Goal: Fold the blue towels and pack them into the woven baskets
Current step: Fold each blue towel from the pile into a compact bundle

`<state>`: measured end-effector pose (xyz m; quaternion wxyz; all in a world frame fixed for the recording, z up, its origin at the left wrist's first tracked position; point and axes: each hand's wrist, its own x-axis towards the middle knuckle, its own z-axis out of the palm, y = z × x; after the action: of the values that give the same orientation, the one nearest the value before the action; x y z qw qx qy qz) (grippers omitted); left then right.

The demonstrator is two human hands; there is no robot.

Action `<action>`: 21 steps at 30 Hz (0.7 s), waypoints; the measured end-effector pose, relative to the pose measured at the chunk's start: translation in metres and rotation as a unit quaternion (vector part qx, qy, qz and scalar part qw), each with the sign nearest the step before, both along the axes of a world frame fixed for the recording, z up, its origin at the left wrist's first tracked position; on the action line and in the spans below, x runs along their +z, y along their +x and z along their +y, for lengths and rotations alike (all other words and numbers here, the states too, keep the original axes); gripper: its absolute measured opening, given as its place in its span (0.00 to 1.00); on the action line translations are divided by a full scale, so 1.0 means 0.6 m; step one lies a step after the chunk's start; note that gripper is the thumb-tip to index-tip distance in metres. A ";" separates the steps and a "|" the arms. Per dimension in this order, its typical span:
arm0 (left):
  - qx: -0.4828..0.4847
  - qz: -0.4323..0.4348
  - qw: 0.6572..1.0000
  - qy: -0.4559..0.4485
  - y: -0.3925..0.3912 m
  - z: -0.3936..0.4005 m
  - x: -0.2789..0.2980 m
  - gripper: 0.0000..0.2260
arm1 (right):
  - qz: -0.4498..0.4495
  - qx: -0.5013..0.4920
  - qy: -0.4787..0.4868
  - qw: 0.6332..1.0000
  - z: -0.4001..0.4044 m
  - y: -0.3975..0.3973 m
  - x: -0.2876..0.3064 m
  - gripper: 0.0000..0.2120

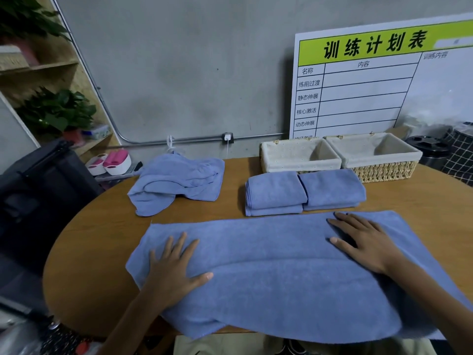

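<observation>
done: two folded towels [304, 192] at tabletop [102, 234] far edge, outside baskets [340, 155]
now: left hand [176, 267], right hand [363, 242] flat, fingers straight, pressing spread towel [268, 272]
left: heap [176, 180], packing

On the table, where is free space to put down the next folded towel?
Bare wood lies between the crumpled pile and the folded stacks, and left of the spread towel. Both baskets look empty. The right side is crowded.
</observation>
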<state>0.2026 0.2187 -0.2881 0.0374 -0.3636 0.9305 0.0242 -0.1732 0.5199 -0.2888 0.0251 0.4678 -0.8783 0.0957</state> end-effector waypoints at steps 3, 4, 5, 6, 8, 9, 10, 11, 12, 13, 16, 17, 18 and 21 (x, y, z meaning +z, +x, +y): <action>0.001 0.007 1.000 0.016 -0.002 -0.003 0.000 0.59 | -0.007 0.011 -0.001 1.000 -0.004 -0.009 0.000 0.39; 0.000 0.013 1.000 0.025 -0.005 -0.005 0.000 0.59 | -0.011 0.013 -0.003 1.000 -0.007 -0.014 0.001 0.39; -0.005 0.019 0.999 0.032 -0.007 -0.007 0.000 0.58 | -0.012 0.014 -0.007 1.000 -0.010 -0.018 0.005 0.39; -0.012 0.031 0.999 0.035 -0.009 -0.010 0.000 0.57 | -0.005 0.017 -0.016 1.000 -0.012 -0.020 0.009 0.38; -0.031 0.102 0.994 0.018 -0.006 -0.014 0.003 0.52 | 0.040 0.038 -0.062 0.997 -0.014 -0.016 0.017 0.37; -0.048 0.153 0.987 -0.010 -0.001 -0.016 0.002 0.48 | 0.066 0.050 -0.096 0.992 -0.014 -0.007 0.022 0.37; -0.064 0.198 0.977 -0.039 0.005 -0.018 -0.001 0.42 | 0.083 0.062 -0.132 0.986 -0.017 0.008 0.029 0.35; -0.074 0.229 0.969 -0.060 0.009 -0.020 -0.007 0.38 | 0.089 0.082 -0.163 0.979 -0.026 0.029 0.036 0.32; -0.079 0.238 0.966 -0.067 0.010 -0.020 -0.010 0.35 | 0.079 0.111 -0.185 0.973 -0.041 0.058 0.044 0.29; -0.082 0.233 0.967 -0.068 0.010 -0.018 -0.013 0.34 | 0.055 0.151 -0.192 0.968 -0.062 0.093 0.051 0.26; -0.077 0.212 0.973 -0.053 -0.001 -0.014 -0.019 0.33 | -0.011 0.271 -0.180 0.946 -0.147 0.224 0.049 0.20; -0.077 0.204 0.975 -0.047 -0.006 -0.015 -0.017 0.33 | -0.028 0.297 -0.173 0.939 -0.176 0.267 0.044 0.19; -0.083 0.199 0.975 -0.053 -0.009 -0.017 -0.012 0.32 | -0.046 0.311 -0.163 0.935 -0.203 0.305 0.039 0.19; -0.086 0.247 0.961 -0.095 0.007 -0.026 -0.001 0.25 | -0.082 0.316 -0.135 0.935 -0.260 0.357 0.012 0.21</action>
<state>0.2068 0.2030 -0.2885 -0.2260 -0.2668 0.9366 0.0216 0.0411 0.3639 -0.2813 -0.0155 0.7042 -0.6628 0.2540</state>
